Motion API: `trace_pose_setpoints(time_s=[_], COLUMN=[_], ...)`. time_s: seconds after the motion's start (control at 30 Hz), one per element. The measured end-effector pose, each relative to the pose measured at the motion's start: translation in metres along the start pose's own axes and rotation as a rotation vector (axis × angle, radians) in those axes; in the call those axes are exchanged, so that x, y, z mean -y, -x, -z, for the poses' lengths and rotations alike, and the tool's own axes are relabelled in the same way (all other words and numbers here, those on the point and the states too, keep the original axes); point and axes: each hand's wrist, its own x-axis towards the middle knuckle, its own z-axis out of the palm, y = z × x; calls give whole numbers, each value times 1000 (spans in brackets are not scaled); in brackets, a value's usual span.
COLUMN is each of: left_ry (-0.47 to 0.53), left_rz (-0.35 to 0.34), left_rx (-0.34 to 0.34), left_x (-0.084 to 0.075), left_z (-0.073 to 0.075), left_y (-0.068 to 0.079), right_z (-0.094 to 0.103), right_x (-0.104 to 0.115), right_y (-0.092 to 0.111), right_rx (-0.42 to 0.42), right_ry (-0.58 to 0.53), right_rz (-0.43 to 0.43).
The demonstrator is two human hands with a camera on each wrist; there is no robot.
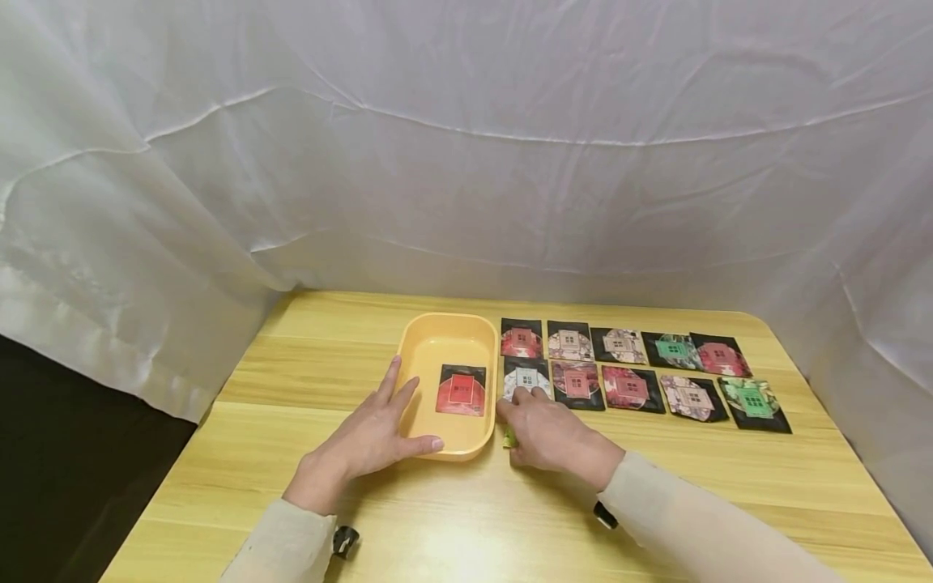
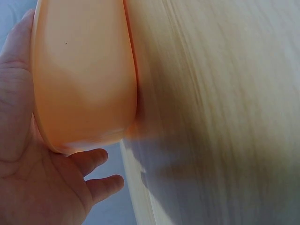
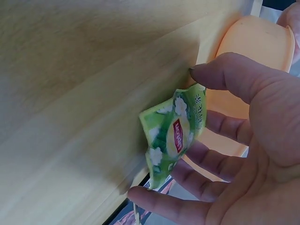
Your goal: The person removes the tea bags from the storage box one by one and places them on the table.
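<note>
My left hand (image 1: 364, 437) rests at the left side of a yellow tray (image 1: 408, 340), fingers spread and fairly straight along its rim, thumb over the near corner. In the left wrist view the palm lies close to the tray's outer wall (image 2: 84, 70). A black-and-red sachet (image 1: 461, 391) lies inside the tray. Just right of the tray, my right hand (image 1: 550, 429) holds a green Lipton tea bag (image 3: 171, 133) between thumb and curled fingers; the packet stands bowed close to the tabletop. Only a green sliver of it shows in the head view.
Two rows of dark sachets with red, pink, white and green labels (image 1: 576, 385) lie right of the tray. The nearest, a white-labelled sachet (image 1: 526, 376), is partly behind my right fingers. Pale cloth (image 1: 510, 202) hangs behind the wooden table (image 1: 466, 534).
</note>
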Motion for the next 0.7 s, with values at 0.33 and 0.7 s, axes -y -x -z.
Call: trace_pose_setpoints(time_s=[0.33, 0.7], left_ry=[1, -12], left_rz=[-4, -10], left_rx=[4, -1], left_x=[0, -1], left_z=[0, 2], left_y=[-1, 0], right_z=[6, 47], right_x=[-6, -15], right_y=[1, -7], right_rx=[-59, -231], right_ry=[99, 62], right_rz=[56, 95])
